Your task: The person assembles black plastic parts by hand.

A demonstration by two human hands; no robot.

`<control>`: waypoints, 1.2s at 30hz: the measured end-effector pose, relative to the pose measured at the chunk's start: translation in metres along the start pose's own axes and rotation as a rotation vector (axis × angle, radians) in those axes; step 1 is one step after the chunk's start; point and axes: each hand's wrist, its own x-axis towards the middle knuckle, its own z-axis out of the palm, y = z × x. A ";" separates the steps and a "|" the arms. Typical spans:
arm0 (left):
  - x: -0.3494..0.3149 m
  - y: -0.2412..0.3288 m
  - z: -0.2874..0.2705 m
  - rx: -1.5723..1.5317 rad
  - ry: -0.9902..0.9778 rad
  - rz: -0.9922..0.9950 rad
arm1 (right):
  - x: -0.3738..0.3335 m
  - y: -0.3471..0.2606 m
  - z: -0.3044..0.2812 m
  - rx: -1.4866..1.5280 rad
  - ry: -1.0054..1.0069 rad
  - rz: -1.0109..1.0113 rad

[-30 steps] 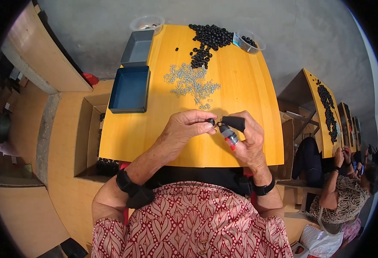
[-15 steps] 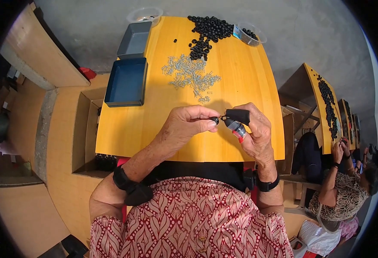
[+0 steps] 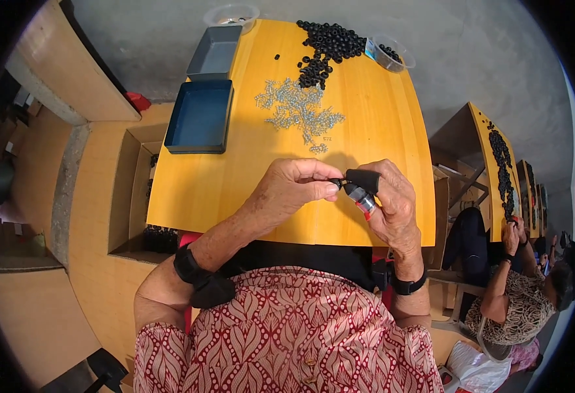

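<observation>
Above the near part of the yellow table (image 3: 379, 124), my left hand (image 3: 281, 190) pinches a small black round part (image 3: 336, 183) between thumb and fingertips. My right hand (image 3: 397, 206) is closed around a short tool (image 3: 361, 198) with a black end, a clear middle and a red band. A black sleeve (image 3: 364, 180) covers my right index finger. The tool's black end is close against the black part; whether they touch I cannot tell. Farther off lie a scatter of small silvery metal pieces (image 3: 300, 108) and a heap of black round parts (image 3: 332, 42).
Two trays, dark blue (image 3: 199, 118) and grey (image 3: 215, 52), stand along the left edge. Clear plastic bowls sit at the far left (image 3: 232, 13) and far right (image 3: 392, 56). A cardboard box (image 3: 124, 190) is left of the table. Another person (image 3: 520, 295) works at the right.
The black part in my left hand has come closer to the tool in my right hand. The view has shifted slightly. Both grips stay the same.
</observation>
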 end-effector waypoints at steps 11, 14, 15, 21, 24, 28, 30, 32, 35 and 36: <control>0.003 -0.009 -0.002 -0.023 0.020 0.040 | -0.003 -0.003 0.012 -0.005 0.044 0.001; 0.002 -0.013 -0.001 -0.046 0.039 0.053 | -0.001 -0.009 0.013 0.027 0.055 0.049; 0.003 -0.014 0.000 -0.068 0.054 0.062 | -0.001 -0.009 0.014 0.027 0.055 0.048; 0.005 -0.020 0.002 -0.021 0.097 0.038 | -0.005 -0.007 0.019 -0.119 0.043 0.053; 0.006 -0.020 0.000 0.063 0.084 0.016 | -0.005 -0.014 0.023 -0.204 0.041 0.053; 0.005 -0.021 -0.003 -0.002 0.031 0.002 | -0.004 -0.018 0.022 -0.147 0.027 0.099; 0.005 -0.019 -0.003 -0.019 0.032 0.022 | -0.003 -0.019 0.020 -0.095 0.023 0.120; 0.006 -0.017 -0.004 -0.024 0.048 0.038 | -0.003 -0.017 0.019 0.029 0.012 0.147; 0.005 -0.015 -0.005 -0.055 0.085 0.048 | 0.001 -0.012 0.022 0.101 0.090 0.119; 0.005 -0.015 -0.004 -0.085 0.096 0.041 | 0.002 -0.010 0.021 0.100 0.089 0.117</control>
